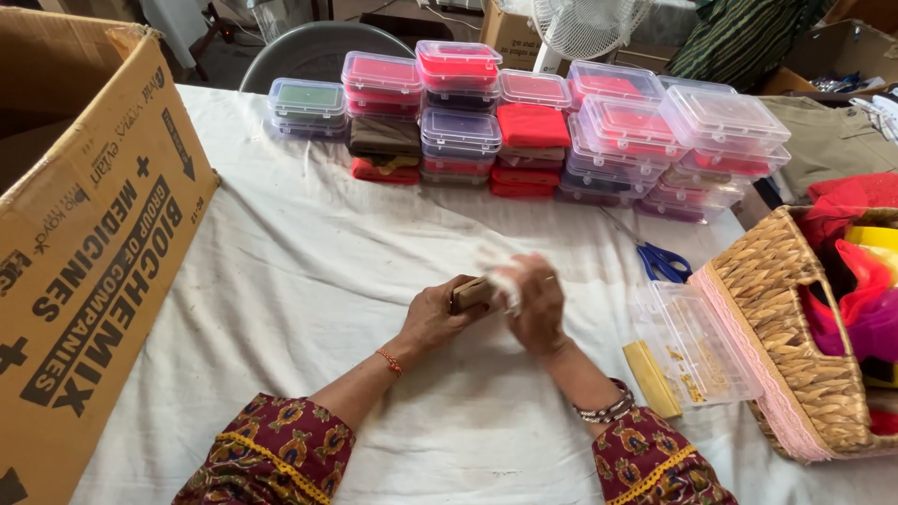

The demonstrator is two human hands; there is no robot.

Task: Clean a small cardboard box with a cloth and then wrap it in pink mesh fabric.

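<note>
A white cloth-covered table [309,281] fills most of the view, and a large brown corrugated cardboard box [84,243] with dark lettering stands along its left edge. Across the far side sits a row of stacked clear plastic lidded boxes [561,122], most packed with red, pink, brown or green folded fabric. At the right edge rests a woven wicker basket [795,327] trimmed with a pink lace band, and bright red, yellow and magenta cloth pieces [865,271] lie heaped inside it. Just left of the basket lies an open, empty clear plastic box [697,341], with a narrow yellow strip [652,378] touching its near left corner. Blue-handled scissors [659,259] lie on the cloth behind that box. Near the middle of the table, the left hand [435,313] curls around a small brown folded piece of fabric [470,294], gripping it from the left. The right hand [538,304] meets it, fingers bunched against a blurred white bit of material [503,281] that it seems to pinch against the brown piece's right end.
</note>
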